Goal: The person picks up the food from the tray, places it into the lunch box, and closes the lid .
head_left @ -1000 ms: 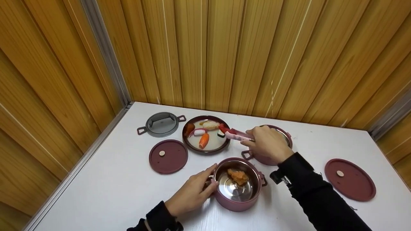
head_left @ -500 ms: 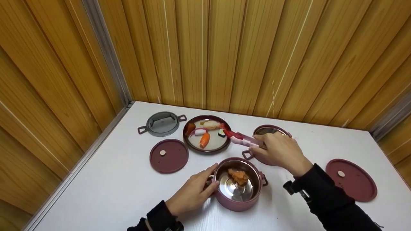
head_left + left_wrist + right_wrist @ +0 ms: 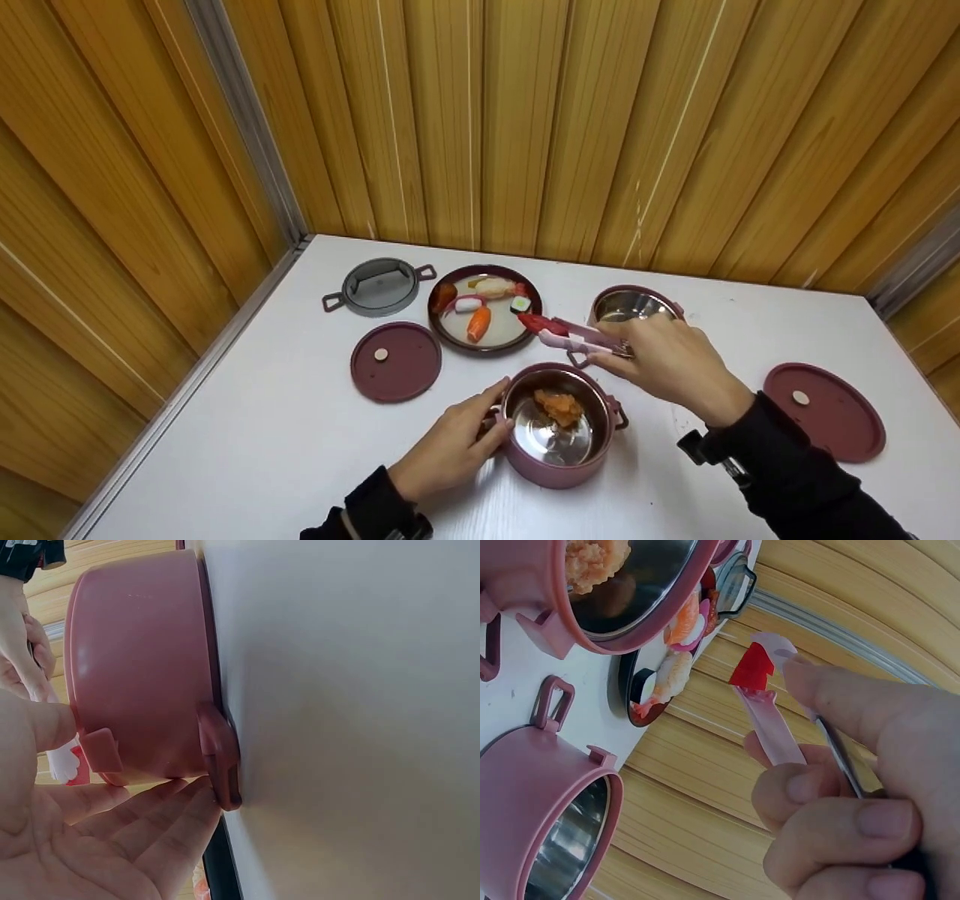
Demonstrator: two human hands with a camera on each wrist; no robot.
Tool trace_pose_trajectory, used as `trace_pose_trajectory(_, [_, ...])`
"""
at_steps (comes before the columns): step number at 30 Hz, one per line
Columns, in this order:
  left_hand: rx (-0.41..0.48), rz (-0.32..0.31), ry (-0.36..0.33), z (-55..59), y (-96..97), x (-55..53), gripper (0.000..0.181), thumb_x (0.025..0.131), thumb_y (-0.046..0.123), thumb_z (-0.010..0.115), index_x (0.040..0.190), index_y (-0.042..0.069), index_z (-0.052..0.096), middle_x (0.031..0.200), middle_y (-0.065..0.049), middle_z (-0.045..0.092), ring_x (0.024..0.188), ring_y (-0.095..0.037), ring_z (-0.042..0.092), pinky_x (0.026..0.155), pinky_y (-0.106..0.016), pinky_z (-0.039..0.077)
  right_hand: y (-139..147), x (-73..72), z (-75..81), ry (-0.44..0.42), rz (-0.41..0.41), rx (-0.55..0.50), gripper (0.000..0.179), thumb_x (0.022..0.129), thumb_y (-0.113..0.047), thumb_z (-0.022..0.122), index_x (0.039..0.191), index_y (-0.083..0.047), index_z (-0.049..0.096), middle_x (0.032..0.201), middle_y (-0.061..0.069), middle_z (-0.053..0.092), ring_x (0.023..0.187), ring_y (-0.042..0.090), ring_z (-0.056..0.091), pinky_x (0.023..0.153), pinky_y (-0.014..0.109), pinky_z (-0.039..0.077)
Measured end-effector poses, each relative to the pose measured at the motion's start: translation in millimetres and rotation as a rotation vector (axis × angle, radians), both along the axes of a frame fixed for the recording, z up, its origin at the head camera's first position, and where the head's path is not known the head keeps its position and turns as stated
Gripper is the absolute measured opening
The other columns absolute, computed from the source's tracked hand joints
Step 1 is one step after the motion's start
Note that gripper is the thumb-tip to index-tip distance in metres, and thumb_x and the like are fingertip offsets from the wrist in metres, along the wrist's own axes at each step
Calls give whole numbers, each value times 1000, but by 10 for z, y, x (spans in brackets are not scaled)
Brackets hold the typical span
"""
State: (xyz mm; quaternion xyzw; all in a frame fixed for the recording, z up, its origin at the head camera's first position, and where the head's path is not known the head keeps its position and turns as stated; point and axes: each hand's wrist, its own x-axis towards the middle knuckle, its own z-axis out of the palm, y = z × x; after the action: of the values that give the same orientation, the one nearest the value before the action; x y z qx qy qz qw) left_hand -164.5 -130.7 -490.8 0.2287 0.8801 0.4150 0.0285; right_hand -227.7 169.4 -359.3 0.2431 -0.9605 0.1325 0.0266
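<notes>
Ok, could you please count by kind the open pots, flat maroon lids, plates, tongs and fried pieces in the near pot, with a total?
Open pink pots: 2
Flat maroon lids: 2
Brown-rimmed plate: 1
Pink tongs: 1
Fried piece in the near pot: 1
Total: 7

Long black sleeves (image 3: 806, 472) bear small black fittings (image 3: 691, 448), the right one also a silvery piece (image 3: 734, 470).

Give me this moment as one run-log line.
left hand: holds front pot | right hand: grips pink tongs | inside front pot: orange-brown piece | plate: food pieces
</notes>
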Motion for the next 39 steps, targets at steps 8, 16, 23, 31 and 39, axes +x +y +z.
trace_pose_trajectory(8, [-8,-4,38,14,10,6,66,118,41,53,169,2,40,165,-19,58,151,-34,59,126,-54,49,101,152,-21,-44,20,15,46,100,-45,80,135,-16,81,96,6,82,65,11,53,55,34,43])
trace_pose_trajectory(16, [-11,-4,43,18,22,-4,66,118,41,53,170,2,40,167,-20,55,153,-36,57,127,-55,47,189,254,-91,-75,50,17,45,96,-46,83,131,-17,83,97,5,83,64,8,51,56,33,43])
trace_pose_trajectory(23, [-4,2,24,25,19,12,67,117,39,56,169,2,40,166,-20,56,152,-36,58,127,-55,47,170,303,-187,-124,121,40,28,95,-48,85,113,-26,87,77,-15,67,65,4,48,54,29,40])
trace_pose_trajectory(31, [1,-2,26,33,14,13,66,117,40,54,169,1,40,166,-20,56,152,-35,58,127,-55,48,138,322,-290,-193,174,69,25,93,-45,87,108,-26,89,68,-19,59,60,2,45,52,27,37])
trace_pose_trajectory(39, [0,6,12,31,16,12,66,117,41,54,170,3,41,166,-18,57,153,-33,58,128,-55,47,67,306,-369,-192,229,79,22,91,-43,88,101,-24,88,66,-18,55,60,3,41,52,26,32])
